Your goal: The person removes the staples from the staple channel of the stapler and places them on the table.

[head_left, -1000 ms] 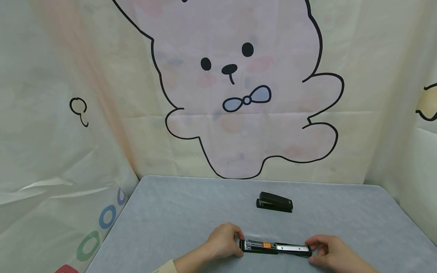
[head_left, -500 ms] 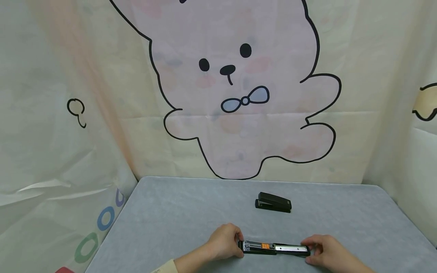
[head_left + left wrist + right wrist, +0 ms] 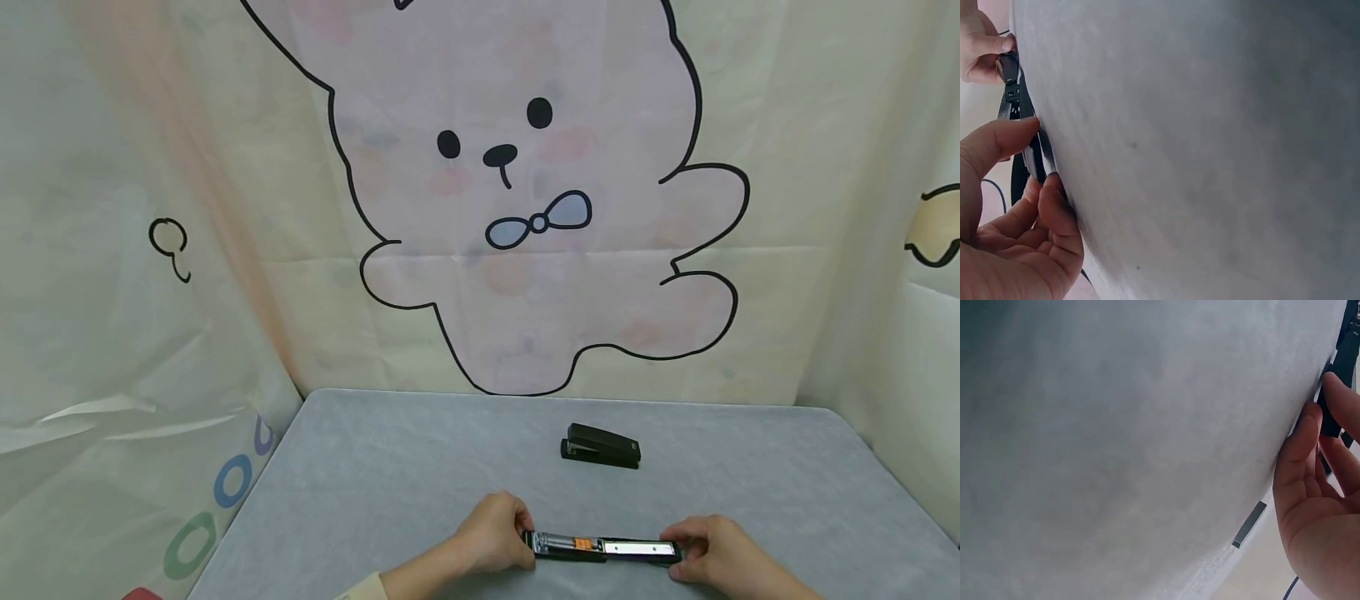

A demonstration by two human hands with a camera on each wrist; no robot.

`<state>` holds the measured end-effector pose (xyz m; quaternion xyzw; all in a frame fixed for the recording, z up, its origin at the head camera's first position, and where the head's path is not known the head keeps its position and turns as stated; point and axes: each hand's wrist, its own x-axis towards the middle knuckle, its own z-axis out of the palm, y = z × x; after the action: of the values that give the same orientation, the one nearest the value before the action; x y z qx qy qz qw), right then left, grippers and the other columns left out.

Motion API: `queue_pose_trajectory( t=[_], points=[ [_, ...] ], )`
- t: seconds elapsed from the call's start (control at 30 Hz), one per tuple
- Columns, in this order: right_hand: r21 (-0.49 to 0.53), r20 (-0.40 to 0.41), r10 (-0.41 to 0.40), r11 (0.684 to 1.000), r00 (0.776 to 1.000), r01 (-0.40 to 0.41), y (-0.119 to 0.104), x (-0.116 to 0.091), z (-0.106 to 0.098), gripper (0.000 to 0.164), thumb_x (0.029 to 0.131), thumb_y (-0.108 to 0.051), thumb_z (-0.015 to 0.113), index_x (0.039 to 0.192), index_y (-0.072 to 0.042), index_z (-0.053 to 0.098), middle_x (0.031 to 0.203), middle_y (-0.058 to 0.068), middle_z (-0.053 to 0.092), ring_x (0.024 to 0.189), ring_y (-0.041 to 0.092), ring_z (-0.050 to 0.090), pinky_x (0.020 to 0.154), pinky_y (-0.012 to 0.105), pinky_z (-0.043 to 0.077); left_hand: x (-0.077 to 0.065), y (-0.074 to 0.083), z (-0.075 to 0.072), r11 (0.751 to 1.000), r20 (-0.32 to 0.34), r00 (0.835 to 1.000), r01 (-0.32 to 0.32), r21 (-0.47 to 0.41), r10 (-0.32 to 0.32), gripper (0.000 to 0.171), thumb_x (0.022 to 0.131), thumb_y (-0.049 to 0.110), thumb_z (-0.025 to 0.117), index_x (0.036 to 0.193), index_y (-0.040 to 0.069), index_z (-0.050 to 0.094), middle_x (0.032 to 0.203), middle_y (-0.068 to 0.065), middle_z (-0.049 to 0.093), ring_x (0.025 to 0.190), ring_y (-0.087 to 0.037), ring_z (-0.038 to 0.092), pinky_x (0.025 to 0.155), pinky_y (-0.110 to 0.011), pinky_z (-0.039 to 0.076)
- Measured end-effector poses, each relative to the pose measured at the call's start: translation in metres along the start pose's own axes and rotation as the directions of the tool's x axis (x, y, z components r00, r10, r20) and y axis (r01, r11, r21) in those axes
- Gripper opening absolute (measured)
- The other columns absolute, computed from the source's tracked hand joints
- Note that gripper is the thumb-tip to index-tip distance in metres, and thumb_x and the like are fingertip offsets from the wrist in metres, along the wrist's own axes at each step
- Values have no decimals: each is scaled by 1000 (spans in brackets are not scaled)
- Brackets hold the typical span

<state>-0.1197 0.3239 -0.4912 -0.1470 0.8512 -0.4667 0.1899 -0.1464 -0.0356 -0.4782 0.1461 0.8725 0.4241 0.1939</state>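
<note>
A black stapler [image 3: 603, 547] lies opened out flat near the front of the table, stretched between both hands in the head view. Its left half shows a clear and metallic staple channel with an orange piece [image 3: 582, 543]; on the right half is a shiny silver plate [image 3: 640, 547]. My left hand [image 3: 495, 533] pinches the left end between thumb and fingers, also visible in the left wrist view. At the other end, my right hand [image 3: 716, 554] grips with thumb and fingertips. The right wrist view shows those fingers [image 3: 1300, 444] close to the tabletop around the black end.
A second black stapler [image 3: 600, 446], closed up, sits farther back on the grey cloth-covered table [image 3: 420, 450]. Printed curtains [image 3: 772, 333] hang behind and along both sides. A short dark grey strip [image 3: 1250, 524] appears by the table edge in the right wrist view.
My right fingertips sit very slightly farther left over the stapler's end. Both hands otherwise keep their hold, and the stapler stays opened out; the head view has shifted a little.
</note>
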Motion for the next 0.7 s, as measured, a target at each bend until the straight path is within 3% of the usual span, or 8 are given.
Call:
queue_pose_trajectory(
  t=[0.33,0.7],
  points=[
    [67,-3,137,988,991,-136,-9,1,1,43,89,-8,81,124,14,68,102,10,75,80,15,60,67,27,52,1,-6,-5,994,-25,998,-64,-86,62,30,63,-12,87,83,8,76,64,4,60,58,-7,50,55,-23,40],
    [112,-35,88,990,995,-84,-9,1,1,45,88,-8,82,124,15,68,101,12,76,80,7,64,69,24,54,2,-10,-14,974,-15,998,-58,-221,56,37,67,-14,87,102,-3,81,64,0,65,58,-8,52,53,-21,39]
  ],
)
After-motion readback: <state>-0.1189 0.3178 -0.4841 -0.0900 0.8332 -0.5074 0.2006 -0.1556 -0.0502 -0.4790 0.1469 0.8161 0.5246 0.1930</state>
